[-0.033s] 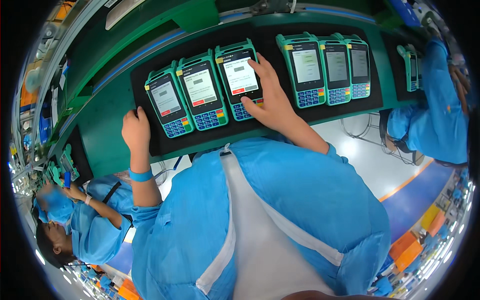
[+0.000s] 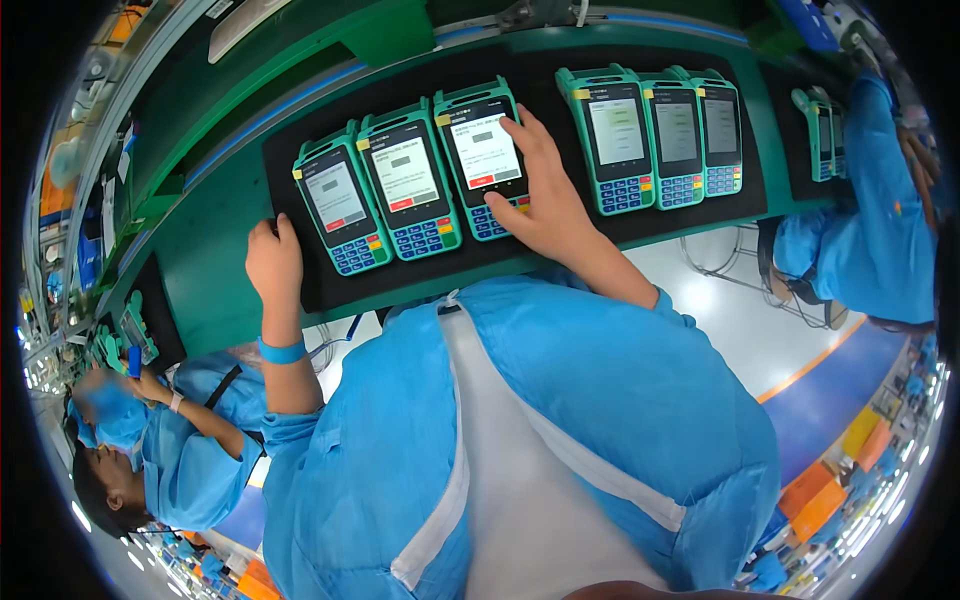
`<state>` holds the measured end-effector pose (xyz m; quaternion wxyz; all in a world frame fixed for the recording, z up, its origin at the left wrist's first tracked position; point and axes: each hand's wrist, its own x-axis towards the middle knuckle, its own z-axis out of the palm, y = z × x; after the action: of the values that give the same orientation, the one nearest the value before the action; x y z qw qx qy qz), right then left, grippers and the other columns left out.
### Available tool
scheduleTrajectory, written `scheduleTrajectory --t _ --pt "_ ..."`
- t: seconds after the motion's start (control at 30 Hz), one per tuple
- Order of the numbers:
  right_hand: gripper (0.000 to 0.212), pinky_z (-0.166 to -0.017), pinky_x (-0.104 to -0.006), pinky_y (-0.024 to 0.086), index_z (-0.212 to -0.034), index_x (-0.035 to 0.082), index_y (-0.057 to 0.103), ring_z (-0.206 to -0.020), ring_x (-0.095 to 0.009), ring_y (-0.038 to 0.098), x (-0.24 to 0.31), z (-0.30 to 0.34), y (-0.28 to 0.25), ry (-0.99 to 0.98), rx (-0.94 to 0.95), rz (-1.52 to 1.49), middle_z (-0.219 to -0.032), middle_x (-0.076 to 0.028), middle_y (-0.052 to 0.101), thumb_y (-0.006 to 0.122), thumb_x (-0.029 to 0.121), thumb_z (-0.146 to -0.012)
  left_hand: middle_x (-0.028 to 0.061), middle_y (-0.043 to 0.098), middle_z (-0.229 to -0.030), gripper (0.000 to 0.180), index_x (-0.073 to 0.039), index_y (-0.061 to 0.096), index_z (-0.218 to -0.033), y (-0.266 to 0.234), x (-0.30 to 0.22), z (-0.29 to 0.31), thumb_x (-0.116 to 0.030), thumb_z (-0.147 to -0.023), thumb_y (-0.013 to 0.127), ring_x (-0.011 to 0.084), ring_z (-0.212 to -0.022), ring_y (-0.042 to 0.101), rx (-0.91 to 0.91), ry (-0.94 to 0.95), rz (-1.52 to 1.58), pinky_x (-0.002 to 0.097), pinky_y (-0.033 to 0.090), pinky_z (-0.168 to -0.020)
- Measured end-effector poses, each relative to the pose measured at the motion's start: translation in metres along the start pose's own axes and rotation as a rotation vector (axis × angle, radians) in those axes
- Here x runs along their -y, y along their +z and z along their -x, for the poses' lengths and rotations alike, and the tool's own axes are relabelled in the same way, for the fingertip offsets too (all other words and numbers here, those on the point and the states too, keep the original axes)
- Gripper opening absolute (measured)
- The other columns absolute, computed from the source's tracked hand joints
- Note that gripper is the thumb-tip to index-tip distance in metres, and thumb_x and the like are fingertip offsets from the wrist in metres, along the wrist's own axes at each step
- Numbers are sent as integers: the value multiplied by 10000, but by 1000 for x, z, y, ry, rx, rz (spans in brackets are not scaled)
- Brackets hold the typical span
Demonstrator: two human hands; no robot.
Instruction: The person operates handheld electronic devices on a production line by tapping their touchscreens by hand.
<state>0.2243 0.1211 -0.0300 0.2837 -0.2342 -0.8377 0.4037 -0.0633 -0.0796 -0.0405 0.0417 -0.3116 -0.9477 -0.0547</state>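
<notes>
Three green-cased card payment terminals lie in a row in front of me with lit white screens: the left terminal (image 2: 333, 193), the middle terminal (image 2: 403, 170) and the right terminal (image 2: 479, 145). My right hand (image 2: 543, 195) is spread along the right terminal's right side. Its index fingertip is by the screen's upper right and its thumb is over the lower edge of the screen, fingers apart. Left of the row, my left hand (image 2: 273, 262) rests at the black mat's edge with its fingers curled in and nothing visible in them.
Three more terminals (image 2: 662, 140) with dimmer screens stand to the right on the black mat (image 2: 340, 290), which covers part of the green bench (image 2: 210, 250). A co-worker in blue (image 2: 190, 450) sits at the left, another (image 2: 865, 220) at the far right. A green rail (image 2: 300, 80) runs behind.
</notes>
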Motion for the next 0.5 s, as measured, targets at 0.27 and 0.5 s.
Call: scheduleTrajectory --t 0.27,0.5 --pt "723 -1070 -416 296 -1395 38 287 -1311 -385 334 -16 8 -52 151 -94 -118 -1409 -242 324 652 169 -785 233 616 -957 378 55 599 -948 -12 -48 20 -312 -876 544 412 -838 602 -31 146 225 444 492 -727" --pt "703 -1042 -419 341 -1432 68 208 -1263 -328 397 -26 6 -59 194 -151 -394 -1416 -202 342 590 125 -845 220 611 -893 365 57 600 -895 -18 -58 21 -304 -870 550 394 -804 600 -30 175 265 428 488 -694"
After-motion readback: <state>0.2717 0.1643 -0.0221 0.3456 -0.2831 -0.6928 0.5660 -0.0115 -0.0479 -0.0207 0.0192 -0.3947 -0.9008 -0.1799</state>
